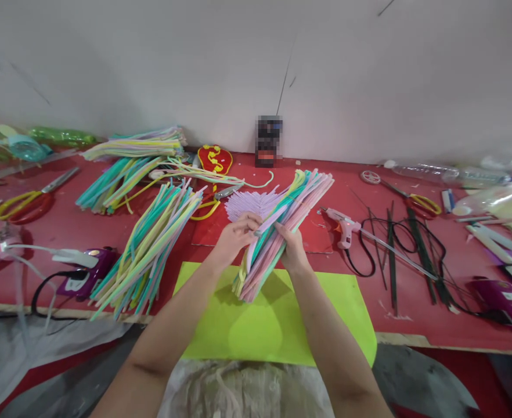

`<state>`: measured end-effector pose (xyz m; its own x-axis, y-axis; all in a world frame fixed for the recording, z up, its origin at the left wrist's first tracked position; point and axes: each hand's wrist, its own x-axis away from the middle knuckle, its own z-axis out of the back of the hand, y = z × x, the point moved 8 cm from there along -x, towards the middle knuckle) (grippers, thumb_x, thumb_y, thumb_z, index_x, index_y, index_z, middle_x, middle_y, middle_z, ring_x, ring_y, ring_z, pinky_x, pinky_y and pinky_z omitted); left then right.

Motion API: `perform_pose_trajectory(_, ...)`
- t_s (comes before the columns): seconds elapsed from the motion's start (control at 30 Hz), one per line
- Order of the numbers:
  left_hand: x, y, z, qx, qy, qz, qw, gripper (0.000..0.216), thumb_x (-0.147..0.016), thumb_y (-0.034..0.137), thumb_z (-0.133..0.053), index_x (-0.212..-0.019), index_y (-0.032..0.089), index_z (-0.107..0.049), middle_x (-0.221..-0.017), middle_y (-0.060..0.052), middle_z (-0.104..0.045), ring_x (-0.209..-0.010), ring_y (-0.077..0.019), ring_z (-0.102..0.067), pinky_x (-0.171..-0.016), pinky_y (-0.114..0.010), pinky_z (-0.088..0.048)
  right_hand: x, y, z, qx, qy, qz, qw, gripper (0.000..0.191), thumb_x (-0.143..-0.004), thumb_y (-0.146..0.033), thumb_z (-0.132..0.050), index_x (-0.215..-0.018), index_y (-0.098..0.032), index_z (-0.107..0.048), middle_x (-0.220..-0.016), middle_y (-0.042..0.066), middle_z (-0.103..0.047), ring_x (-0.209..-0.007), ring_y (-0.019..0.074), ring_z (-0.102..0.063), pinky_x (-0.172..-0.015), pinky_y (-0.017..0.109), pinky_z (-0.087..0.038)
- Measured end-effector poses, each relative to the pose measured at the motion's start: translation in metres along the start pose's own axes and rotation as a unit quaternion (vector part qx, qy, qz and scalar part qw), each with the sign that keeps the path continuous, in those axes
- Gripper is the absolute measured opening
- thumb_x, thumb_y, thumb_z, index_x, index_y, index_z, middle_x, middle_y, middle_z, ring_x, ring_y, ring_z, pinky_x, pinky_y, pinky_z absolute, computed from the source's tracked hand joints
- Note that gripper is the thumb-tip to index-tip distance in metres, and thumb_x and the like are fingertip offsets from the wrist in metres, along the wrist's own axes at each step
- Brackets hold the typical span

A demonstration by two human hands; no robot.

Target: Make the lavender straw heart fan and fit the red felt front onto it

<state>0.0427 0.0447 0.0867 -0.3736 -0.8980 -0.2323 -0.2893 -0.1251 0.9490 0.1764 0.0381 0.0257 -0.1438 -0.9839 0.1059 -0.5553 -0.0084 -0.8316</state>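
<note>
A thick bundle of pastel pipe cleaners (302, 200), in pink, teal, yellow and lilac, slants over the front of the table. My right hand (294, 248) is wrapped round the bundle's right side, its thumb across the front. On the other side my left hand (238, 235) has its fingers closed in a pinch at a lilac pipe cleaner (269, 222) that crosses the bundle. Just behind lies a fan of lilac pipe cleaners (245, 203) on a red board (212, 235). Beneath my hands is a lime-green sheet (334, 302).
More pipe cleaner bundles (151, 244) lie to the left. Yellow-handled scissors (25, 204) rest at far left, others (424, 204) at right. A pink glue gun (347, 227) with its black cord, dark stems (390, 261) and purple power strips (506, 299) occupy the right side.
</note>
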Motion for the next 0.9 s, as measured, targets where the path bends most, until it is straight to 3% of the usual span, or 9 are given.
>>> perform_pose_trajectory(0.17, 0.001, 0.000, 0.007, 0.178, -0.017, 0.057, 0.982, 0.035, -0.060, 0.042, -0.078, -0.061, 0.015, -0.055, -0.071, 0.000, -0.050, -0.058, -0.0083, -0.046, -0.054, -0.022, -0.039, -0.006, -0.007, 0.017, -0.030, 0.060, 0.002, 0.998, 0.037, -0.062, -0.034, -0.076, -0.093, -0.018, -0.064, -0.080, 0.002, -0.071, -0.071, 0.0199, -0.067, -0.065, 0.034, -0.059)
perform_pose_trajectory(0.3, 0.001, 0.011, 0.017, 0.278, -0.002, 0.043, 0.960, 0.035, -0.062, 0.037, -0.079, -0.061, 0.016, -0.050, -0.061, 0.004, -0.044, -0.049, -0.0057, -0.041, -0.047, -0.018, -0.038, -0.009, -0.009, 0.035, -0.064, 0.134, -0.023, 0.989, 0.029, -0.067, -0.038, -0.070, -0.086, -0.018, -0.064, -0.074, 0.001, -0.070, -0.068, 0.0189, -0.066, -0.065, 0.033, -0.059)
perform_pose_trajectory(0.37, 0.001, 0.016, 0.029, 0.324, 0.037, 0.028, 0.945, 0.031, -0.064, 0.031, -0.079, -0.065, 0.017, -0.050, -0.058, 0.006, -0.042, -0.046, -0.0037, -0.039, -0.045, -0.015, -0.038, -0.009, -0.011, 0.040, -0.076, 0.148, -0.019, 0.986, 0.028, -0.070, -0.039, -0.067, -0.088, -0.019, -0.063, -0.078, 0.001, -0.071, -0.072, 0.0191, -0.067, -0.069, 0.034, -0.059)
perform_pose_trajectory(0.5, 0.004, 0.018, 0.073, 0.372, 0.196, -0.015, 0.907, 0.012, -0.081, 0.019, -0.064, -0.077, 0.020, -0.053, -0.055, 0.009, -0.043, -0.039, 0.0007, -0.036, -0.042, -0.007, -0.036, -0.006, -0.021, 0.048, -0.090, 0.171, 0.004, 0.981, 0.028, -0.072, -0.042, -0.064, -0.090, -0.019, -0.062, -0.079, 0.000, -0.069, -0.073, 0.0175, -0.066, -0.070, 0.034, -0.058)
perform_pose_trajectory(0.6, 0.002, 0.007, 0.090, 0.318, 0.254, 0.005, 0.913, 0.007, -0.084, 0.020, -0.060, -0.079, 0.019, -0.055, -0.056, 0.009, -0.050, -0.040, 0.0011, -0.043, -0.043, -0.006, -0.038, -0.004, -0.029, 0.048, -0.100, 0.149, 0.022, 0.983, 0.028, -0.073, -0.043, -0.061, -0.088, -0.019, -0.061, -0.074, -0.001, -0.066, -0.066, 0.0166, -0.064, -0.066, 0.033, -0.057)
perform_pose_trajectory(0.7, -0.007, -0.020, 0.081, 0.185, 0.234, 0.079, 0.951, 0.013, -0.077, 0.021, -0.067, -0.076, 0.016, -0.054, -0.059, 0.005, -0.059, -0.047, -0.0046, -0.055, -0.049, -0.014, -0.046, -0.006, -0.030, 0.035, -0.134, 0.049, 0.005, 0.990, 0.030, -0.075, -0.047, -0.055, -0.086, -0.019, -0.061, -0.069, -0.001, -0.062, -0.058, 0.0150, -0.060, -0.057, 0.031, -0.054)
perform_pose_trajectory(0.83, -0.011, -0.053, 0.059, -0.070, 0.184, 0.166, 0.966, 0.007, -0.076, 0.018, -0.063, -0.079, 0.015, -0.057, -0.070, -0.004, -0.068, -0.066, -0.0157, -0.066, -0.072, -0.032, -0.054, -0.007, -0.027, 0.025, -0.178, -0.012, -0.002, 0.984, 0.029, -0.074, -0.045, -0.055, -0.088, -0.020, -0.061, -0.071, -0.001, -0.062, -0.057, 0.0110, -0.057, -0.052, 0.023, -0.051)
perform_pose_trajectory(0.9, -0.008, -0.048, 0.058, -0.188, 0.205, 0.138, 0.951, 0.011, -0.074, 0.016, -0.062, -0.085, 0.016, -0.060, -0.088, -0.008, -0.070, -0.086, -0.0189, -0.067, -0.088, -0.037, -0.050, -0.008, -0.022, 0.024, -0.167, -0.011, -0.013, 0.986, 0.030, -0.073, -0.045, -0.056, -0.088, -0.019, -0.061, -0.073, 0.000, -0.062, -0.060, 0.0115, -0.058, -0.053, 0.023, -0.051)
